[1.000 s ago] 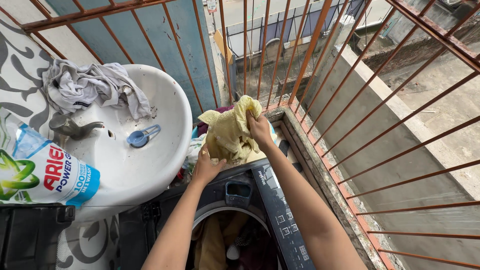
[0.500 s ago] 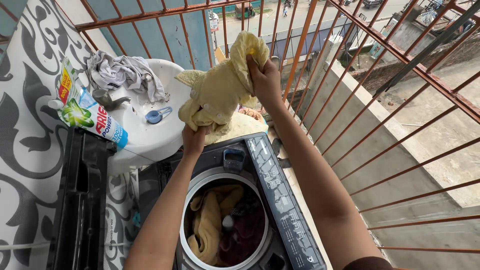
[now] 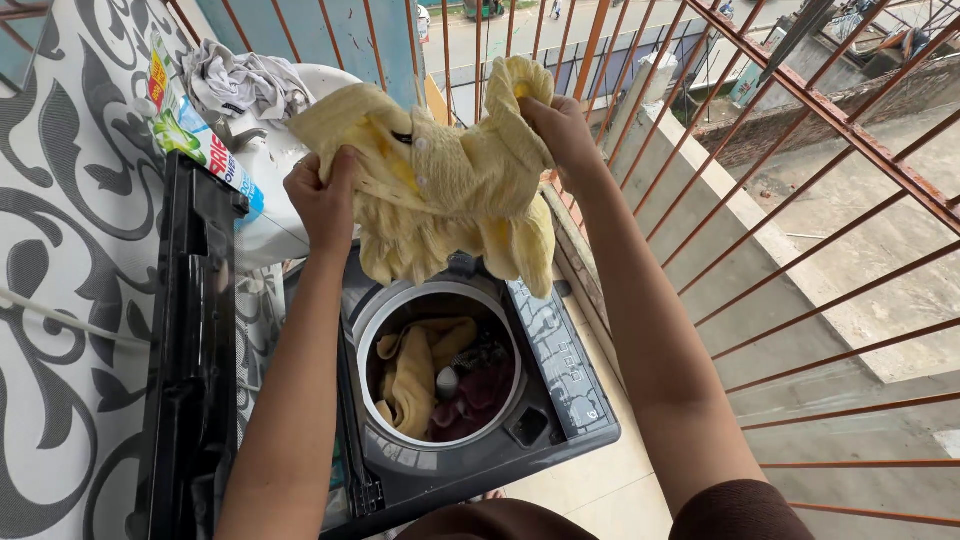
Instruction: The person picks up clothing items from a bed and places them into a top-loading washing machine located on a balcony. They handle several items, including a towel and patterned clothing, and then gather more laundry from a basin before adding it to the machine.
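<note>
Both hands hold a pale yellow garment (image 3: 440, 200) spread in the air above a top-loading washing machine (image 3: 560, 400). My left hand (image 3: 322, 198) grips its left edge. My right hand (image 3: 562, 128) grips its upper right part. The garment hangs down over the back of the machine's round drum (image 3: 440, 375), which holds yellow and dark red clothes. The machine's dark lid (image 3: 185, 340) stands raised on the left.
A white sink (image 3: 270, 215) sits behind the machine with a grey cloth (image 3: 240, 82) on its rim and a detergent bag (image 3: 195, 140) beside it. Rusty orange railing bars (image 3: 760, 180) enclose the right side. A patterned black-and-white wall (image 3: 60, 200) is on the left.
Both hands lifted the yellow garment from the pile behind the machine and spread it wider over the drum. The view has tilted down, showing more of the drum.
</note>
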